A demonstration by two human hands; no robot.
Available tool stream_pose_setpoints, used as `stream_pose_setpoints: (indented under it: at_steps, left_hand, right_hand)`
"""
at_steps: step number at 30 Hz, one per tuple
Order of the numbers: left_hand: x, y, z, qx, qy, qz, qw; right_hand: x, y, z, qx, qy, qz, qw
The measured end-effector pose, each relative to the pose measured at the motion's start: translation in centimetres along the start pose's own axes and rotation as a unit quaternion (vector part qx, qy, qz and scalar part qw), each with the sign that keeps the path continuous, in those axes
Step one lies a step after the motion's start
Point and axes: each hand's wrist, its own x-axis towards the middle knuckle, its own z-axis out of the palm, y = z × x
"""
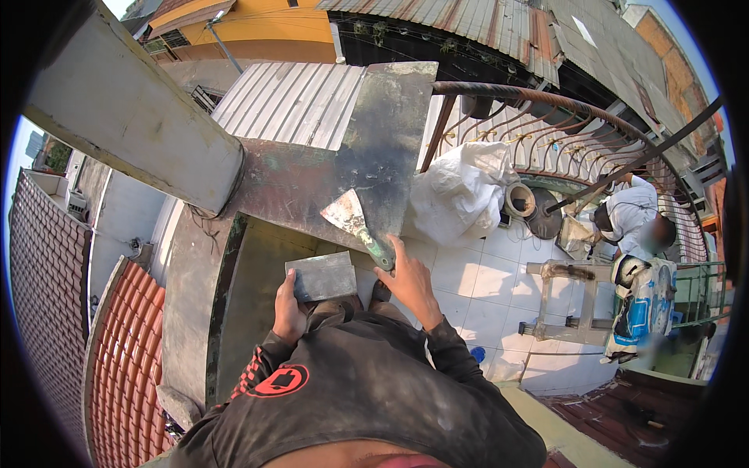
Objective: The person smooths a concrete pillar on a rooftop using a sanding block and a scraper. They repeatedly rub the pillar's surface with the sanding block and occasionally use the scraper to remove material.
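Observation:
A flat grey rectangular slab (321, 276) is in my left hand (289, 316); the thumb lies over its edge and the other fingers are mostly hidden. My right hand (413, 285) has its thumb and index finger around the handle end of a putty knife (361, 232). The knife has a green handle and a broad blade smeared with whitish material. Its blade points away to the left, over the worn, stained top of a concrete ledge (289, 173).
Left of me stands a thick pale pillar (148, 117). A white sack (460, 195) and a bucket (520, 200) are beside a curved metal railing (577, 101). At right, a person in a white shirt (630, 210) bends near a wooden frame (558, 300). White tiles (499, 261) cover the floor.

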Motion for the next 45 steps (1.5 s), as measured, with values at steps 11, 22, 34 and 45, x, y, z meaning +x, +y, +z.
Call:
stream_pose_setpoints:
  at_steps: [11, 22, 34, 45]
  left_hand:
    - [0.6, -0.7, -0.8, 0.015, 0.003, -0.041, 0.999]
    - [-1.3, 0.8, -3.0, 0.173, -0.074, 0.029, 0.982]
    - [-5.6, 2.1, -11.5, 0.208, -0.054, 0.049, 0.975]
    - [-8.6, 1.6, -17.7, 0.004, -0.013, 0.023, 1.0]
  right_hand:
    - [-2.7, 0.1, -0.3, 0.123, 0.102, -0.014, 0.987]
    - [-2.8, -5.4, 1.6, 0.211, -0.057, -0.059, 0.974]
    - [-2.4, -11.3, 8.8, 0.192, -0.308, -0.066, 0.929]
    - [-3.9, -15.2, 14.0, 0.203, -0.279, -0.115, 0.931]
